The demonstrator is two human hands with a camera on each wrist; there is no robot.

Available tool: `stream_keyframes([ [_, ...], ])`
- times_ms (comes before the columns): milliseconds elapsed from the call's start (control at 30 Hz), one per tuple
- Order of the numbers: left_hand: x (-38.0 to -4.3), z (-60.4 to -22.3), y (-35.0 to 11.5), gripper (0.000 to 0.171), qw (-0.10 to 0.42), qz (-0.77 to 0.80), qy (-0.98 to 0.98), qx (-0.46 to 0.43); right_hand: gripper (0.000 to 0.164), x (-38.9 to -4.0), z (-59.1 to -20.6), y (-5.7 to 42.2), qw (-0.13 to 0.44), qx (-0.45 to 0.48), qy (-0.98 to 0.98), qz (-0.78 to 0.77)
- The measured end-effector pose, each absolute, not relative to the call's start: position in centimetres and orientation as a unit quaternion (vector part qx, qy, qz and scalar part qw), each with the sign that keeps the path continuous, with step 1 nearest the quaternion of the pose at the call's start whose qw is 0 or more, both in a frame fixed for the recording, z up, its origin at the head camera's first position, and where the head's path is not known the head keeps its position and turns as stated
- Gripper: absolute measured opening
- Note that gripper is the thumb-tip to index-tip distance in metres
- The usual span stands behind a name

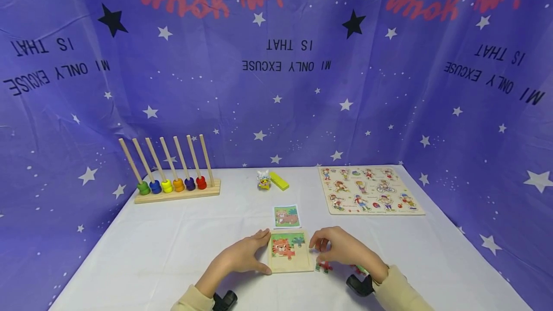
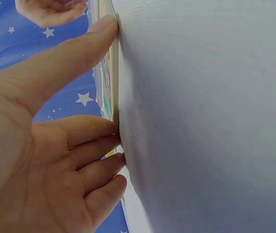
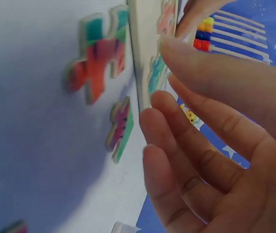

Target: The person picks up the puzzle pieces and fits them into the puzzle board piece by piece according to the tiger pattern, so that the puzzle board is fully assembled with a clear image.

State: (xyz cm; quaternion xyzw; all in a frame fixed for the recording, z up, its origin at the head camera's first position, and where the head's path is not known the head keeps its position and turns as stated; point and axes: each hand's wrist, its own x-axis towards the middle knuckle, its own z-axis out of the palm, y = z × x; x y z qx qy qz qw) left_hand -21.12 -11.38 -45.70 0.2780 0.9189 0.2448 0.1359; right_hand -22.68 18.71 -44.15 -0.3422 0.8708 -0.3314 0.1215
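Observation:
A wooden jigsaw board (image 1: 290, 265) lies on the table, partly filled with a tiger-face picture (image 1: 282, 247) and a teal piece (image 1: 298, 241) at its upper right. Along its left side, my left hand (image 1: 247, 254) touches the edge, thumb at the near corner and fingers farther up. My right hand (image 1: 341, 247) hovers at the board's right edge with fingers loosely bent and nothing visible between them. Below it are loose jigsaw pieces: a red and green piece (image 3: 99, 56) and a purple and green piece (image 3: 121, 127). Another piece (image 1: 357, 269) is partly hidden by the right wrist.
A picture card (image 1: 287, 216) lies just behind the board. Farther back stand a peg rack with coloured beads (image 1: 177, 197), a small figurine (image 1: 263, 180) and a yellow block (image 1: 279, 181). At the back right is a wooden picture puzzle (image 1: 367, 191).

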Motion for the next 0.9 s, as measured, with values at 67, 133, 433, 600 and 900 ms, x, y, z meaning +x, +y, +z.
stream_keyframes([
  [67, -21.1, -45.7, -11.4, 0.095, 0.138, 0.246, 0.918, 0.278, 0.022, -22.4, -44.2, 19.0, 0.128, -0.340, 0.874, -0.323],
  [133, -21.1, -45.6, -11.4, 0.095, 0.139, 0.246, 0.918, 0.277, 0.023, -22.2, -44.3, 19.1, 0.131, -0.338, 0.877, -0.317],
  [433, -21.1, -45.6, -11.4, 0.094, 0.140, 0.248, 0.918, 0.275, 0.027, -21.4, -45.1, 18.8, 0.125, -0.314, 0.887, -0.314],
  [600, -21.1, -45.6, -11.4, 0.095, 0.142, 0.250, 0.918, 0.273, 0.022, -21.3, -45.3, 18.7, 0.132, -0.308, 0.883, -0.328],
  [900, -21.0, -45.6, -11.4, 0.096, 0.139, 0.247, 0.919, 0.272, 0.027, -21.6, -45.6, 19.2, 0.133, -0.310, 0.880, -0.334],
])
